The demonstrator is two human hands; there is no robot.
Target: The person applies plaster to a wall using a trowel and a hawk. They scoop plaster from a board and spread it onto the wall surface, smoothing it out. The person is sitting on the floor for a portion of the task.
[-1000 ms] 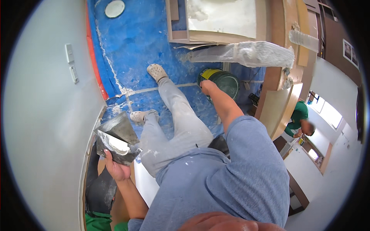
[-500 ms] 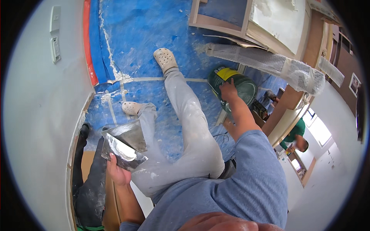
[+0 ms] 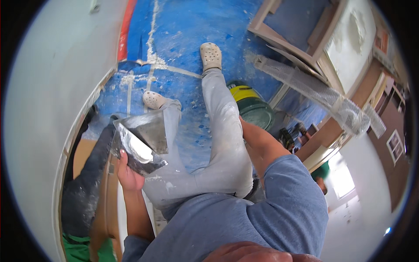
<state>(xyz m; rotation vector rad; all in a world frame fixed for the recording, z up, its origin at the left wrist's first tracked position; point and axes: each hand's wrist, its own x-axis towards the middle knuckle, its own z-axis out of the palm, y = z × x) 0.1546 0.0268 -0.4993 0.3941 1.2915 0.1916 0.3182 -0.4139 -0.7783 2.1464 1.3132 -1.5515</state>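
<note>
Yellow label [image 3: 245, 92] on dark green bucket [image 3: 256, 115], no lettering legible

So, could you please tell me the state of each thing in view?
Lower metal plate, in left hand, bearing white paste
Upper metal plate, mostly bare
Green bucket, upright, partly hidden
Beige clogs, worn
Blue floor sheet, spread, spattered white
Long bundle, plastic wrapped
Grey trousers, smudged

Metal blades [image 3: 150, 131] silver-grey; paste [image 3: 139, 151] white; bucket [image 3: 257, 115] dark green, band [image 3: 245, 92] yellow; floor sheet [image 3: 187, 26] blue.
</note>
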